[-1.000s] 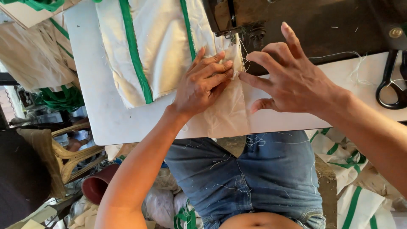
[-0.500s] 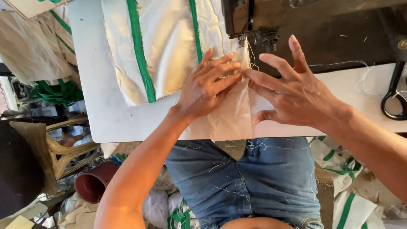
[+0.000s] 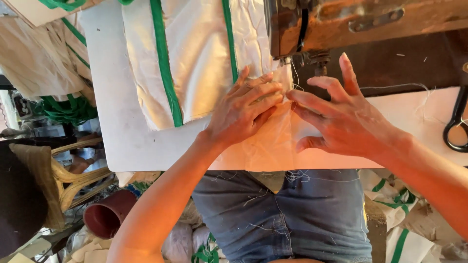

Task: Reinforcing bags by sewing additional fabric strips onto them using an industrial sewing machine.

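My left hand [image 3: 246, 109] lies flat on cream fabric [image 3: 200, 63] with green trim, its fingers pointing toward the needle of an old brown sewing machine [image 3: 360, 22]. My right hand [image 3: 341, 119] presses the same fabric from the right, fingers spread, fingertips touching those of the left hand just below the presser foot [image 3: 319, 63]. The fabric runs from the far side of the white table [image 3: 117, 126] under the machine and hangs over the near edge. Neither hand grips anything.
Black scissors [image 3: 458, 124] lie at the table's right edge. Loose threads trail across the table. Below are my blue jeans, a maroon pot [image 3: 109, 214], a wicker chair [image 3: 73, 175] and piles of cream and green cloth on the floor.
Both hands and the fabric have slid a little toward the needle, and the view has shifted so the sewing machine shows more at the top.
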